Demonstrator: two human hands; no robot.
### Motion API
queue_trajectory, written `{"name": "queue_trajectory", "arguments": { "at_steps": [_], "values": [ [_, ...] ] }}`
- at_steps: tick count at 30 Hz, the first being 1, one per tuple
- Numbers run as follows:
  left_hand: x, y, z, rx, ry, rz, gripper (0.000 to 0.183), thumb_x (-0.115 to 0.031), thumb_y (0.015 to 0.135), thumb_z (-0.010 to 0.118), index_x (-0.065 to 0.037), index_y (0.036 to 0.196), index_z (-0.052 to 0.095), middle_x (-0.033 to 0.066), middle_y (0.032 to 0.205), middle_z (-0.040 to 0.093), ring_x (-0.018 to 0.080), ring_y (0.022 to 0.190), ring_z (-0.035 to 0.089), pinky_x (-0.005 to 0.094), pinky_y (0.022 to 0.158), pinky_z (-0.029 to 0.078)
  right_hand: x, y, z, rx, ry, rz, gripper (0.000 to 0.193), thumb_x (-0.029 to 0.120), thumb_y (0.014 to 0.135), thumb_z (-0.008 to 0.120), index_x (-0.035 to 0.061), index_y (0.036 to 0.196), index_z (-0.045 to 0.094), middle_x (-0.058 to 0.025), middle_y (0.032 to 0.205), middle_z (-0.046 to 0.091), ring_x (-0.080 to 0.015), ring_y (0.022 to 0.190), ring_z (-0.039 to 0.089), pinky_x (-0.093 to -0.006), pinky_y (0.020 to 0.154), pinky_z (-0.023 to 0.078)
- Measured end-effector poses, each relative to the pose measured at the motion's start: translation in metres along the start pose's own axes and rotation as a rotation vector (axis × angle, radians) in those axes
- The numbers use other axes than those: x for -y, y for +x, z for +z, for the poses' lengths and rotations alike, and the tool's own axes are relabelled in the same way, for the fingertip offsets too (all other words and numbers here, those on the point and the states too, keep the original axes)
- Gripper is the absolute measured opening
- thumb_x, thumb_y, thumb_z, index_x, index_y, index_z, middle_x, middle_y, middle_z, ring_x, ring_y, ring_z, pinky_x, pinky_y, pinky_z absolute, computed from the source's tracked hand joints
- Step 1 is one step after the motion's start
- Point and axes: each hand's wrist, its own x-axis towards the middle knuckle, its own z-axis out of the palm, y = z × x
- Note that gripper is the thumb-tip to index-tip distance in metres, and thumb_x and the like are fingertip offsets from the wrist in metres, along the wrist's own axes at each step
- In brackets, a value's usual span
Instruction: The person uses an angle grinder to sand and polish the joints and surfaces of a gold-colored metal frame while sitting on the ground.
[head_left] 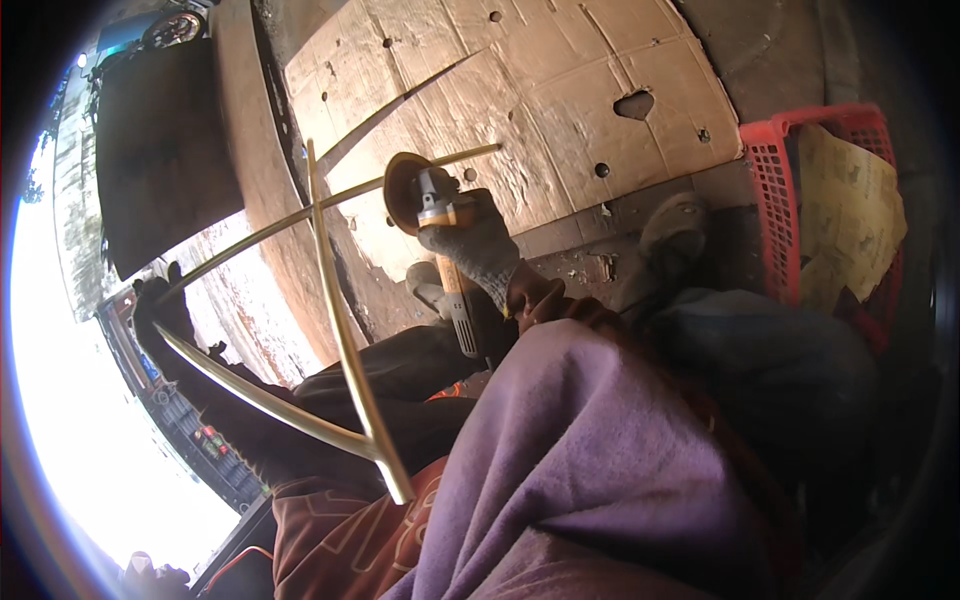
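Observation:
My right hand, in a grey knitted glove, is wrapped round an orange and black angle grinder. Its round brown disc overlaps a thin straight bar of a gold-coloured metal tube frame; whether disc and bar touch, I cannot tell. Far to the left, my left hand, dark against the bright light, is closed round the frame where the straight bar and a curved tube come together. Another long tube crosses the bar and joins the curved tube near my lap, its cut end over my clothing.
A large, holed cardboard sheet covers the ground ahead. At the right stands a red plastic crate with a tan sheet in it. My shoes are beside the cardboard's near edge. A dark panel is at the upper left.

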Motion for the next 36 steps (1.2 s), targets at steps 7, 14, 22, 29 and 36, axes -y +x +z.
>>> {"name": "queue_trajectory", "arguments": {
  "at_steps": [7,14,22,29,36],
  "values": [
    [0.002,-0.001,0.031,-0.222,0.011,0.020,0.009,0.003,0.099,0.048,0.000,0.107,0.047,0.0011,0.069,0.037,0.0141,0.060,0.045,0.0551,0.124,0.025,-0.005,0.037,-0.063,-0.072,-0.076,0.088,0.042,0.016,0.071,0.087,0.0008,0.105,0.067,-0.0074,0.090,0.072,-0.0127,0.074,0.067,-0.0313,0.065,0.056],
    [-0.013,-0.004,-0.041,-0.140,0.559,0.073,0.015,-0.002,0.097,0.056,0.004,0.083,0.057,0.0090,0.083,0.057,0.0228,0.077,0.060,0.0546,0.116,0.040,0.013,0.003,-0.006,-0.023,-0.041,-0.074,0.062,0.026,0.064,0.093,0.0003,0.108,0.058,-0.0075,0.094,0.069,-0.0136,0.083,0.068,-0.0320,0.074,0.056],
    [0.007,-0.020,0.019,-0.410,0.090,-0.005,0.037,-0.005,0.093,0.062,0.010,0.125,0.050,0.0241,0.104,0.062,0.0341,0.108,0.063,0.0578,0.112,0.045,-0.005,0.043,-0.075,-0.027,-0.162,0.003,0.028,0.025,0.074,0.083,0.0059,0.092,0.073,-0.0013,0.084,0.072,-0.0114,0.074,0.066,-0.0312,0.070,0.054],
    [-0.002,-0.007,0.042,-0.295,0.003,0.082,0.032,-0.001,0.092,0.060,0.007,0.121,0.052,0.0178,0.099,0.063,0.0327,0.100,0.065,0.0608,0.108,0.047,0.033,0.021,-0.041,0.100,-0.148,0.147,0.030,0.032,0.078,0.082,0.0051,0.084,0.072,-0.0044,0.077,0.071,-0.0148,0.064,0.068,-0.0297,0.061,0.055],
    [0.006,-0.016,0.017,-0.275,0.157,0.120,0.033,-0.007,0.096,0.059,0.006,0.127,0.053,0.0135,0.101,0.063,0.0281,0.100,0.063,0.0506,0.107,0.048,0.033,-0.031,0.038,0.216,-0.037,-0.110,0.032,0.017,0.075,0.084,0.0055,0.100,0.069,-0.0038,0.089,0.070,-0.0127,0.077,0.066,-0.0302,0.068,0.056]
  ]
}}
